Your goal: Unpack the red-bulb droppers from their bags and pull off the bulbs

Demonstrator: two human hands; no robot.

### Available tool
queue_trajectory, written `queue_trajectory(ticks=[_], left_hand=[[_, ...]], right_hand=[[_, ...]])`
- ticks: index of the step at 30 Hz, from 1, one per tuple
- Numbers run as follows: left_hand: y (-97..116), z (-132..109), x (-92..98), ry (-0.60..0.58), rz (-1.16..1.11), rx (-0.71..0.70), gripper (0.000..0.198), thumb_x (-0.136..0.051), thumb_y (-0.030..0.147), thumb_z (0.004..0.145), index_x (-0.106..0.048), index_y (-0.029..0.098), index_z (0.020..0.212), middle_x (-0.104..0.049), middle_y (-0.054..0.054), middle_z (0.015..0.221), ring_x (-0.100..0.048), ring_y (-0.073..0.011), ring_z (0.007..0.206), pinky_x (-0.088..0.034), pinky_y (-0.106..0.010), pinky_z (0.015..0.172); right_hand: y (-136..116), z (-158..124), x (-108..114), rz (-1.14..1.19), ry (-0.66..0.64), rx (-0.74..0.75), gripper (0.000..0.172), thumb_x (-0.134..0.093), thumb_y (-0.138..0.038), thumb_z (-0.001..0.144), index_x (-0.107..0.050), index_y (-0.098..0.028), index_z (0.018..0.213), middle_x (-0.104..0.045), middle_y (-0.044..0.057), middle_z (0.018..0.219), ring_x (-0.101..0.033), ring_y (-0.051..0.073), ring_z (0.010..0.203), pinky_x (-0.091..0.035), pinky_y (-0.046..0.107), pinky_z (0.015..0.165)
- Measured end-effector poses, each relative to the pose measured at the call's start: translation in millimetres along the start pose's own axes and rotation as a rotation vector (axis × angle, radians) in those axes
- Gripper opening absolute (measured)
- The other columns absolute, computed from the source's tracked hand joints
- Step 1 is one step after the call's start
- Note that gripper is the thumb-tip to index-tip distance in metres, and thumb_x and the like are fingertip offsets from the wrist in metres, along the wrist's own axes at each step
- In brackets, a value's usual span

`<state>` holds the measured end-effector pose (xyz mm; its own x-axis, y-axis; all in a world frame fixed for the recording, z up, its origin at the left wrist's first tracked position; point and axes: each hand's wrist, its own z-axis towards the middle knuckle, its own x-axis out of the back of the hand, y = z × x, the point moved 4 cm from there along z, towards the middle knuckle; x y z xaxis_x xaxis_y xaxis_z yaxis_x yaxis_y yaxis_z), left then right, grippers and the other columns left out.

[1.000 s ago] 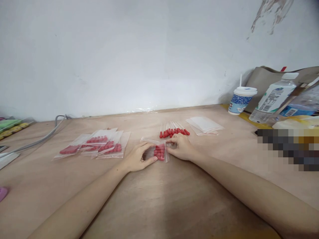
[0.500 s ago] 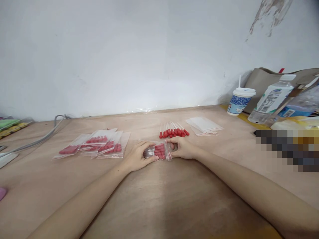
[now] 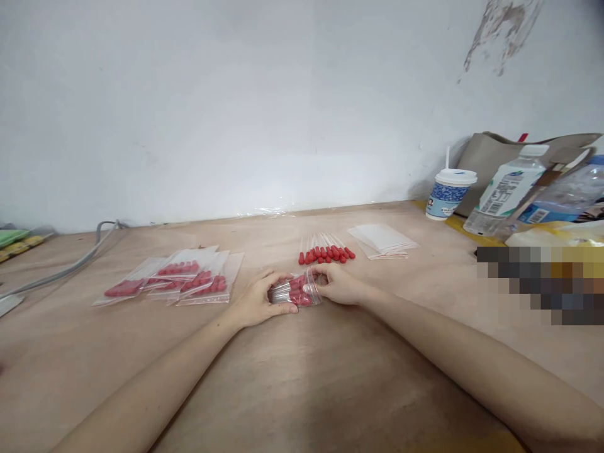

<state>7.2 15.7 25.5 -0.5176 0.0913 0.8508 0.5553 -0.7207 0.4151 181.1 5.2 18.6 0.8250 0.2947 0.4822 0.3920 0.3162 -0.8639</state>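
Observation:
Between my hands is a clear zip bag [image 3: 313, 296] with several red-headed white sticks [image 3: 297, 290] inside, their heads toward the right. My left hand [image 3: 258, 298] grips the bag's left end, thumb at the near edge and fingers at the far edge. At the right end, my right hand [image 3: 338, 284] has its fingers closed on the red-lined zip edge, partly inside or behind the film; I cannot tell which. Just beyond lies a loose pile of red-headed sticks [image 3: 326, 253]. Left of my left hand, several filled zip bags [image 3: 202, 281] overlap on the table.
Flat zip bags [image 3: 383, 239] are stacked at the back right. A paper cup [image 3: 448, 194], a plastic bottle [image 3: 507, 189] and a grey bag [image 3: 472, 167] stand at the right by the wall. A grey cable [image 3: 78, 267] runs across the table's left side.
My right hand has moved slightly left, closer to the sticks, and the bag's zip edge has shifted with it. The stick heads lie more to the right in the bag. The view has shifted slightly.

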Motion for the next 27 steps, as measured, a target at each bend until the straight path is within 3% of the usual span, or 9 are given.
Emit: queue_trajectory(ticks=[9, 16, 20, 24, 27], left_hand=[[2.3, -0.1, -0.3, 0.005, 0.014, -0.019, 0.054, -0.064, 0.052, 0.068, -0.054, 0.021, 0.111, -0.058, -0.006, 0.099, -0.055, -0.0203, 0.09, -0.044, -0.034, 0.079], [-1.9, 0.7, -2.5, -0.025, -0.023, -0.013, 0.056, -0.064, 0.052, 0.068, -0.052, 0.02, 0.112, -0.059, -0.006, 0.102, -0.055, -0.0214, 0.094, -0.045, -0.035, 0.081], [-1.6, 0.4, -2.1, -0.026, -0.01, -0.006, 0.054, -0.063, 0.052, 0.069, -0.053, 0.02, 0.111, -0.06, -0.006, 0.103, -0.056, -0.0211, 0.093, -0.045, -0.034, 0.08], [-0.9, 0.2, -1.6, -0.019, 0.004, -0.007, 0.052, -0.063, 0.052, 0.07, -0.054, 0.02, 0.11, -0.06, -0.006, 0.1, -0.056, -0.0204, 0.089, -0.045, -0.032, 0.076], [-0.9, 0.4, -1.7, -0.022, 0.01, -0.008, 0.052, -0.062, 0.052, 0.07, -0.054, 0.02, 0.11, -0.06, -0.005, 0.096, -0.056, -0.0196, 0.085, -0.045, -0.031, 0.072]], right_hand=[[6.7, 0.5, -7.4, 0.204, -0.079, -0.012, 0.037, -0.071, -0.032, 0.063, -0.05, -0.016, 0.09, -0.059, 0.0, 0.082, -0.055, 0.012, 0.072, -0.043, 0.023, 0.061], [7.6, 6.4, -11.8, 0.32, -0.143, -0.068, 0.019, -0.066, -0.025, 0.069, -0.059, -0.017, 0.085, -0.063, 0.001, 0.08, -0.058, 0.013, 0.075, -0.046, 0.023, 0.064], [8.9, 8.0, -0.4, 0.282, -0.134, -0.105, 0.022, -0.068, -0.029, 0.068, -0.062, -0.016, 0.084, -0.062, -0.001, 0.073, -0.056, 0.01, 0.067, -0.044, 0.022, 0.06], [13.8, 6.7, 14.1, 0.291, -0.124, -0.234, 0.023, -0.07, -0.03, 0.066, -0.061, -0.014, 0.08, -0.056, -0.004, 0.061, -0.052, 0.007, 0.056, -0.044, 0.019, 0.053], [15.5, 3.5, 20.1, 0.462, -0.126, -0.353, 0.022, -0.072, -0.024, 0.065, -0.059, -0.013, 0.08, -0.058, -0.002, 0.064, -0.056, 0.007, 0.059, -0.049, 0.019, 0.058]])
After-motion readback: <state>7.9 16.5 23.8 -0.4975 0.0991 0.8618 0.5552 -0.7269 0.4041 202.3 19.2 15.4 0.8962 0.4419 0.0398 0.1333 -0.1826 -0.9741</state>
